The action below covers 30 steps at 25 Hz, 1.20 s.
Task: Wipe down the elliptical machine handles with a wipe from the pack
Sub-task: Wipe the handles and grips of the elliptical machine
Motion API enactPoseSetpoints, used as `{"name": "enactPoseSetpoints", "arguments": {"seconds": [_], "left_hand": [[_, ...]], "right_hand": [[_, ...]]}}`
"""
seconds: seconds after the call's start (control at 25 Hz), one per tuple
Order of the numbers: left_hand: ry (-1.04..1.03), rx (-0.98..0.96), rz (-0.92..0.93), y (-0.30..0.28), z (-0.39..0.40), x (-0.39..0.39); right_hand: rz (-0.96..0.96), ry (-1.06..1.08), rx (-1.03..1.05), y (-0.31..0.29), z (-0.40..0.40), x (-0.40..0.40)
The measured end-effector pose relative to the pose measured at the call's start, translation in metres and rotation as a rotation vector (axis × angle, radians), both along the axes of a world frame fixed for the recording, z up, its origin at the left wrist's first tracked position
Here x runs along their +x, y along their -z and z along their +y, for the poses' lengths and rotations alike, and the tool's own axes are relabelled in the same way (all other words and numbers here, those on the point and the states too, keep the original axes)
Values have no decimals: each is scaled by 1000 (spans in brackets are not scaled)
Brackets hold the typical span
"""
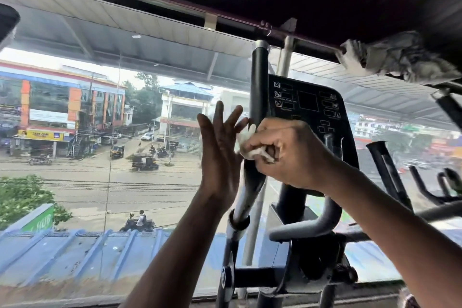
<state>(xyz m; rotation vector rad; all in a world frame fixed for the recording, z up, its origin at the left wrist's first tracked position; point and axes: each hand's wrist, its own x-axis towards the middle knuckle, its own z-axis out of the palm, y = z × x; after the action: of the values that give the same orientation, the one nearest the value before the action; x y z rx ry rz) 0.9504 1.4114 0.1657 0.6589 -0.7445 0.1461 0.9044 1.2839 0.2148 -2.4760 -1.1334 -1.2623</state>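
**Wiping the left upright handle of the elliptical**

My right hand [285, 150] is curled around a crumpled white wipe [250, 144] and presses it against the black upright handle [258, 82] at about mid-height, just below the foam-covered upper section. Bits of the wipe stick out to the left of my knuckles. My left hand [220, 147] is raised beside the handle, palm flat, fingers straight and spread, gripping nothing; its fingertips sit just next to the wipe, and whether they touch it cannot be told. Behind the handle stands the dark console [307, 112], its screen unlit. Lower down, a curved grey fixed grip [322, 220] bends out from the console post. A grey cloth [400, 57] hangs bunched on the rail at upper right. The window [100, 132] beyond faces a street.
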Motion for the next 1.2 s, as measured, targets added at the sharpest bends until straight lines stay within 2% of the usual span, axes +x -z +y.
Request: {"name": "enactPoseSetpoints", "arguments": {"seconds": [0.08,0.24,0.32,0.44,0.6,0.68,0.76,0.84,1.04,1.12,1.2], "left_hand": [[27,14,82,-15,0,12],[93,28,247,-38,-10,29],[139,35,273,-41,-10,39],[215,24,280,-46,-8,53],[290,39,244,-62,-14,60],[300,57,233,-69,-16,65],[327,33,249,-73,-16,74],[355,14,249,-78,-16,82],[339,11,235,-90,-23,84],[313,-2,236,-94,-24,89],[314,-36,245,-100,-23,100]], "right_hand": [[46,53,-33,-15,4,5],[-30,363,82,-52,27,32],[-32,394,-47,-45,31,25],[83,374,-248,-39,28,2],[15,548,-15,-85,32,38],[27,622,7,-89,35,43],[69,611,-92,-77,38,28],[124,575,-107,-65,36,17],[-86,687,163,-107,27,70],[-84,643,215,-104,25,77],[-26,585,173,-90,26,62]]}}
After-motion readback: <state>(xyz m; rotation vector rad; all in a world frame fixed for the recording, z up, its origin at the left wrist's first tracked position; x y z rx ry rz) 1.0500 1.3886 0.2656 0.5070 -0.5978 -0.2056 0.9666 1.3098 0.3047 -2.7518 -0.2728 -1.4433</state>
